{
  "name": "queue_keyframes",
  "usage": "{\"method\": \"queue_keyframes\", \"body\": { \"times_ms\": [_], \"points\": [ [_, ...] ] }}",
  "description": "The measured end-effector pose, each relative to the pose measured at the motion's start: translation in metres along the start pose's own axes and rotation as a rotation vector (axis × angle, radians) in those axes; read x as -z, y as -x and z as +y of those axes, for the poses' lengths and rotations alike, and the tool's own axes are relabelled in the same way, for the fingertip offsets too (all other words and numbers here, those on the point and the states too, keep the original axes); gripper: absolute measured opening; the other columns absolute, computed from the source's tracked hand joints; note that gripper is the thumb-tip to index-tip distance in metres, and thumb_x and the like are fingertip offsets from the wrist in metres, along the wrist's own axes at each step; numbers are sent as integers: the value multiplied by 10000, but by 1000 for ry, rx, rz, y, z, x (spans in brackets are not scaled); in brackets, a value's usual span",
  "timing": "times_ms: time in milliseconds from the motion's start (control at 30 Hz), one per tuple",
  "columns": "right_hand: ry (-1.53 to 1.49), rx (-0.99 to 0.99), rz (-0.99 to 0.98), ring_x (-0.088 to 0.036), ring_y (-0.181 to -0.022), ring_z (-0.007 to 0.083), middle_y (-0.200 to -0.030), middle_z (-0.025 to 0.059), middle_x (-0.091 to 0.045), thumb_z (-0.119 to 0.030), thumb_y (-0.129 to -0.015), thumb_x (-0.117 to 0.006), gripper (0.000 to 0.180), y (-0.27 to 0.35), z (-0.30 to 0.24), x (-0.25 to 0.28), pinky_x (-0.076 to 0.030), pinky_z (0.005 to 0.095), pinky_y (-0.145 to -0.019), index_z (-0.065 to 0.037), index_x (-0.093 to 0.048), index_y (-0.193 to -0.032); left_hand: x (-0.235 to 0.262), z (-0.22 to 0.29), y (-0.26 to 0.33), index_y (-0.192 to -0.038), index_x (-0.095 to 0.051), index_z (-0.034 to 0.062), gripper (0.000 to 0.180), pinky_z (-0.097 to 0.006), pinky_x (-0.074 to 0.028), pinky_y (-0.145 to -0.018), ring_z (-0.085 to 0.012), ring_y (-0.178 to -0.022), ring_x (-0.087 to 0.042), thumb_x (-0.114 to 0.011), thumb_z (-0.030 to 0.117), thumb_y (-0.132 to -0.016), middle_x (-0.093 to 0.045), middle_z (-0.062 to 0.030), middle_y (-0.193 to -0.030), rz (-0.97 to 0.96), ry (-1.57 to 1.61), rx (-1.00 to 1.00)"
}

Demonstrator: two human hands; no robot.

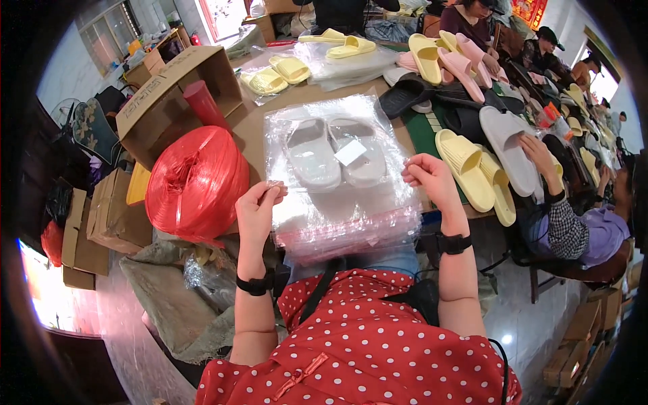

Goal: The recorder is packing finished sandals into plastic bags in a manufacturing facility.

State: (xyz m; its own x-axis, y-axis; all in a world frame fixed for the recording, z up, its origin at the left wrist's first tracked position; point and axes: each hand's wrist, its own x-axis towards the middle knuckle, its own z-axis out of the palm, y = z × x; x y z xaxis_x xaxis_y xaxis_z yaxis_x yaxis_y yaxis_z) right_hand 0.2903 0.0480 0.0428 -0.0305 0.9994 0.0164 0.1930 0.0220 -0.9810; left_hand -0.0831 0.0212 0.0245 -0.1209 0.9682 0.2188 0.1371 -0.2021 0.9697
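Observation:
A pair of grey slide slippers [312, 158] lies side by side in front of me inside a transparent plastic bag [324, 112], and a small white card [350, 153] rests on the right slipper. Beneath them is a stack of transparent bags [351, 233] with pinkish edges, reaching toward my lap. My left hand [255, 210] is closed, thumb and fingers pinching the bag's left edge. At the opposite edge, my right hand [432, 181] pinches the plastic in the same way. Which layers of film each hand holds is hard to make out.
A big roll of red plastic twine [197, 182] and an open cardboard box [179, 101] stand at left. Bagged yellow slippers [277, 74] lie behind. At right are loose yellow slippers [466, 169], a grey slipper [506, 145] and black ones [405, 96]; a co-worker's hand [538, 158] touches the grey one.

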Motion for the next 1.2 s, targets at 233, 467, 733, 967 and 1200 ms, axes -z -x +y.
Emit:
{"method": "queue_keyframes", "body": {
  "times_ms": [233,467,733,967,1200],
  "points": [
    [-101,377,124,-673,-909,168,-957,88,-705,59,-952,-511,121,3,32,-17,-548,310,-882,45,-630,-970,1,-18,11,-998,-689,-80,122,-287,-571,-835,-168,-908,-709,-587,-46,-941,-741,-126,-959,2,10,-156],
    [392,457,146,-679,-945,301,-931,143,-686,91,-815,-566,141,31,78,-18,-529,370,-856,3,-640,-896,16,-39,41,-992,-719,-32,170,-371,-510,-935,-326,-1059,-672,-676,89,-881,-727,-173,-1001,-138,-504,-102],
    [725,626,378,-480,-1321,373,-1313,148,-583,74,-814,-566,313,38,11,-48,-394,472,-1095,-66,-662,-1077,-3,15,36,-1272,-637,55,382,-529,-300,-1160,-442,-1438,-337,-664,151,-903,-478,-196,-1492,54,-816,-466],
    [831,701,99,-319,-1458,375,-1552,169,-387,-229,-968,-564,491,13,18,-108,-253,488,-1200,-71,-484,-1425,-71,-30,8,-1511,-437,164,621,-573,-188,-1202,-422,-1514,-162,-610,339,-941,-230,-123,-1651,-112,-999,-571],
    [800,542,135,-258,-1486,388,-1599,225,-288,-381,-1002,-517,681,3,70,-108,-209,496,-1213,19,-325,-1518,-74,-58,6,-1505,-432,127,642,-567,-209,-1195,-417,-1500,-211,-621,347,-932,-267,-167,-1628,-84,-841,-479]
  ]
}}
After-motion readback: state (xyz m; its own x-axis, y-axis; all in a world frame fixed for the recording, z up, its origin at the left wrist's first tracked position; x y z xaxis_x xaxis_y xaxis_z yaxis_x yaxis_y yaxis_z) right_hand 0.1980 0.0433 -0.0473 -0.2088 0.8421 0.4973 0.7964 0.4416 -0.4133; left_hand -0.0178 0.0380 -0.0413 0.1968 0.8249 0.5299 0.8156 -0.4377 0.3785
